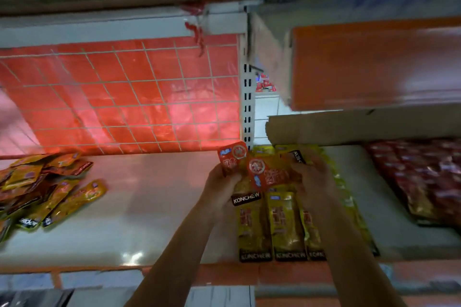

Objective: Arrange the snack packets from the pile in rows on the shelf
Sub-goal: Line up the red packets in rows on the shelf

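Note:
A loose pile of yellow and orange snack packets (45,189) lies at the left end of the white shelf (154,207). At the right end, yellow packets (284,227) lie side by side in rows. Above those rows my left hand (222,187) grips an orange-topped packet (233,157) stacked on a yellow one. My right hand (311,179) holds another orange packet (267,172) that lies tilted, its black end near my fingers. The two held packets overlap between my hands.
A red backing with a wire grid (129,97) closes the rear of the shelf. A cardboard box (361,127) and an orange box (374,62) hang over the right side. Dark red packets (424,177) fill the neighbouring shelf bay on the right.

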{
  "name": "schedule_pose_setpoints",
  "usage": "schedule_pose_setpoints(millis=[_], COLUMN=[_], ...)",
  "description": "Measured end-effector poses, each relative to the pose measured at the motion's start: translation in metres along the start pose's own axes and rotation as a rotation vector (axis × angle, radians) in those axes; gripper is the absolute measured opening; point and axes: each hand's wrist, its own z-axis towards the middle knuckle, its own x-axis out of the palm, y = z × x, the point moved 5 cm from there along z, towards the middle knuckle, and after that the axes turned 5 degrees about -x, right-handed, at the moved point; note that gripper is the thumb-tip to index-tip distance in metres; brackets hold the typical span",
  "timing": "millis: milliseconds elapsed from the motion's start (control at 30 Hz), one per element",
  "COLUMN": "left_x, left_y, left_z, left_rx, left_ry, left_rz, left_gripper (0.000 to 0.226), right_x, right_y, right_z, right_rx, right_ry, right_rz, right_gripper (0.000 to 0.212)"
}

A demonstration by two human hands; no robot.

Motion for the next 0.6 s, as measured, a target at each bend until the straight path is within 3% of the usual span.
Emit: schedule_pose_setpoints(millis=[133, 333, 467, 600], left_x=[0.065, 0.138, 0.181, 0.217], left_y=[0.008, 0.020, 0.022, 0.035], left_z=[-0.010, -0.015, -0.016, -0.015], left_rx=[-0.014, -0.073, -0.042, -0.126], left_ry=[0.049, -0.056, -0.067, -0.101], left_rz=[-0.041, -0.179, -0.189, -0.183], left_gripper=[0.030, 0.022, 0.016, 0.009], right_x=[-0.048, -0.120, -0.161, -0.201], right_y=[0.021, 0.054, 0.070, 0.089], right_z=[0.004, 0.004, 0.008, 0.016], right_rx=[-0.041, -0.100, -0.036, -0.023], right_ry=[-0.047, -0.076, -0.029, -0.050], right_rz=[0.037, -0.171, -0.264, -0.146], right_gripper=[0.030, 0.027, 0.024, 0.013])
